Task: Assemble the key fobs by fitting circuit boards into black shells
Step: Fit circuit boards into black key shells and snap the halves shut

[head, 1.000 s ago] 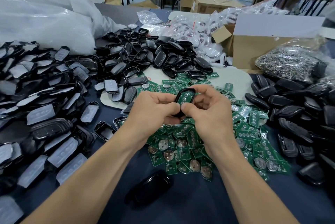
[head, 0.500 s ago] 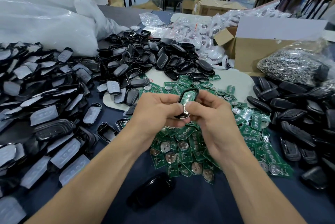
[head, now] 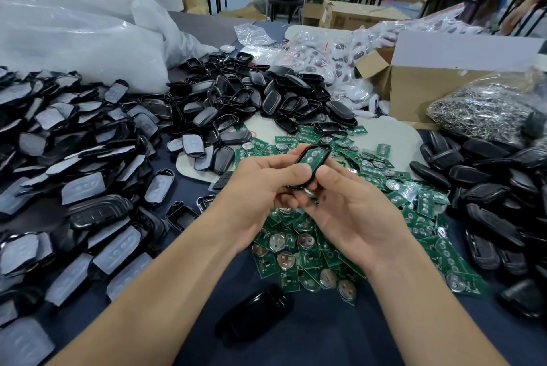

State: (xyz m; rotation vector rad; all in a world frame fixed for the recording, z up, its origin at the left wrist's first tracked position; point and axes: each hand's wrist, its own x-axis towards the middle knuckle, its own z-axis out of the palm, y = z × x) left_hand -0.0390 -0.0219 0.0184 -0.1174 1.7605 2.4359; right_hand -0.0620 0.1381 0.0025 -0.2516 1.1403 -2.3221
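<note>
Recorder: Shells (head: 74, 188) heaped at far left, black rims with matte grey rubber pads face up. Next, the left hand (head: 260, 188): its thumb and curled fingers pinch the lower half of the black shell (head: 313, 173), which is held in the air mid-table, over the green heap.

Checker: Change from a second back?

Recorder: Then both thumbs bore down on the circuit board (head: 313, 155), with the shell flat to the camera. Now the shell is tipped up on edge and the thumbs have slid to its sides. The board lies inside the rim, green filling the rounded frame.

Checker: Seated, then?

Recorder: Likely. The pressing looks finished, and this reads as a check before closing. Whether it sits flush, cannot tell.

Checker: Right side?

Recorder: The right hand (head: 352, 217) is palm up, thumb tip against the shell's right edge, fingers loosely curled beneath it. Below lie loose boards (head: 414, 196), thin, stiff green rectangles, several carrying silver discs. At far right are glossy backs (head: 488, 182), smooth, curved black plastic, stacked like scales.
</note>
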